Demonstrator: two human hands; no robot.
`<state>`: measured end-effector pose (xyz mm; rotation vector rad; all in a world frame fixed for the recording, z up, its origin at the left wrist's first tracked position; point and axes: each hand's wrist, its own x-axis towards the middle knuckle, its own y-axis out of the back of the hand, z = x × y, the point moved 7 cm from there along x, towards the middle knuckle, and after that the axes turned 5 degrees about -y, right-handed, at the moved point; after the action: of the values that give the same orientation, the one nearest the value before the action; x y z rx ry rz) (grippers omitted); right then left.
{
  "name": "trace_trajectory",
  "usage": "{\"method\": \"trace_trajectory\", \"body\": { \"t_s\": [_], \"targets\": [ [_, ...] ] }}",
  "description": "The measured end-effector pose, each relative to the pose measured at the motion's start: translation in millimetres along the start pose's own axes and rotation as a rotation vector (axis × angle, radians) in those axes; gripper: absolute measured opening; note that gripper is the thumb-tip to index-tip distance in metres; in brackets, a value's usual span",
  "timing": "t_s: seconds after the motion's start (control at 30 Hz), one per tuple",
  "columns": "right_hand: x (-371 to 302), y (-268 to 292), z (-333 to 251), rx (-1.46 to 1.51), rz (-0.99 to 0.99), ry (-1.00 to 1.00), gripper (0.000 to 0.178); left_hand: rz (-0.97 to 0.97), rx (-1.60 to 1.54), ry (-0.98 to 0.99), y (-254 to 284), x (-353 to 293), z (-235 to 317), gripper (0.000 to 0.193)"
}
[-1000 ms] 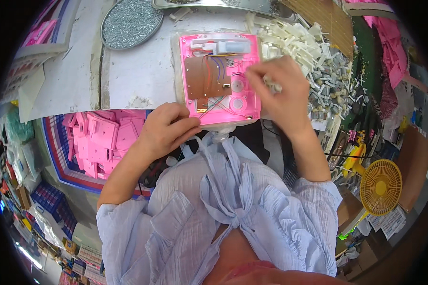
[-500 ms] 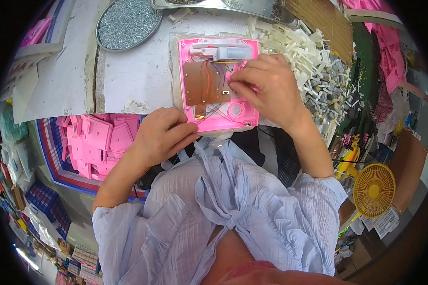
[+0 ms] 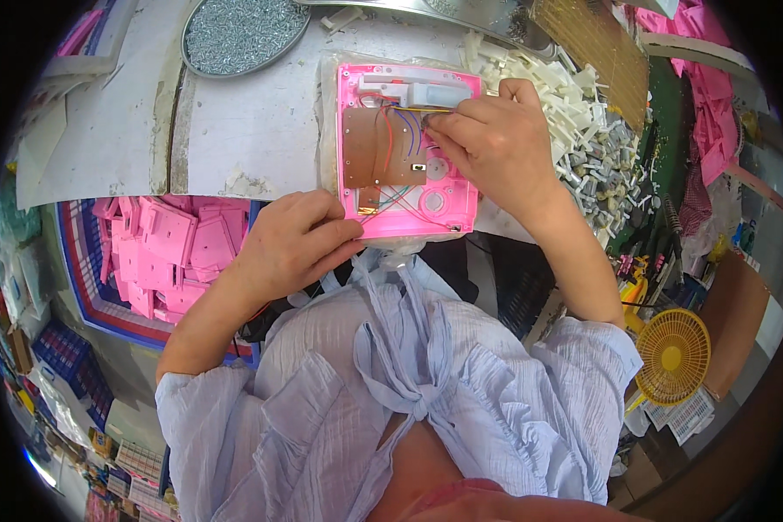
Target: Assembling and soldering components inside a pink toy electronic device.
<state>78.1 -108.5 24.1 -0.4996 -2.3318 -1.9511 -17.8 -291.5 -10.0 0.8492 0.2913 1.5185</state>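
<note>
A pink plastic casing (image 3: 400,229) lies open side up in front of me. Inside it are a brown circuit board (image 3: 365,152), red and blue wires, a small slide switch (image 3: 418,168) and a white-and-grey block (image 3: 439,96) along the far side. My left hand (image 3: 296,244) grips the casing's near left corner between thumb and fingers. Over its right side, my right hand (image 3: 500,148) pinches thumb and fingertips together beside the board's far right corner. What those fingertips hold, if anything, is too small to make out.
A round tray of small screws (image 3: 245,36) stands at the far left. White plastic parts (image 3: 531,91) and small grey metal-like pieces (image 3: 596,178) are heaped at right. Left of me, a blue-and-red basket (image 3: 83,287) holds pink panels (image 3: 170,235). A yellow fan (image 3: 672,357) stands at right.
My right hand's fingertips have shifted slightly away from me along the board's right edge. The left hand keeps its hold on the casing corner. The whole view has shifted a little.
</note>
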Motion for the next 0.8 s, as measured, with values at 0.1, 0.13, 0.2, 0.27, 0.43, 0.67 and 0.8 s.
{"method": "trace_trajectory", "body": {
  "t_s": [0.1,0.13,0.2,0.27,0.43,0.67,0.8],
  "targets": [
    [3.3,1.7,-0.9,-0.013,-0.054,0.029,0.012,-0.003,-0.005,0.0,-0.4,0.2,-0.1,0.021],
    [4.2,2.5,-1.5,-0.021,-0.081,0.038,0.013,-0.001,-0.008,-0.001,-0.2,0.2,-0.4,0.021],
    [5.4,6.0,-2.3,-0.02,-0.12,0.077,0.015,0.006,-0.01,-0.001,0.2,0.4,-0.1,0.022],
    [4.0,10.5,-2.0,-0.001,-0.144,0.135,0.02,0.01,-0.012,0.0,0.3,0.2,-0.1,0.022],
    [-1.8,5.7,3.3,-0.039,-0.18,0.321,0.027,0.013,-0.023,0.003,0.0,-0.7,-0.9,0.021],
    [5.7,5.7,6.3,-0.036,-0.342,0.53,0.029,0.009,-0.009,0.01,0.4,-1.1,-1.0,0.025],
    [3.0,7.0,5.8,0.074,-0.303,0.36,0.031,0.03,-0.022,0.014,-0.5,-1.6,-1.7,0.03]
  ]
}}
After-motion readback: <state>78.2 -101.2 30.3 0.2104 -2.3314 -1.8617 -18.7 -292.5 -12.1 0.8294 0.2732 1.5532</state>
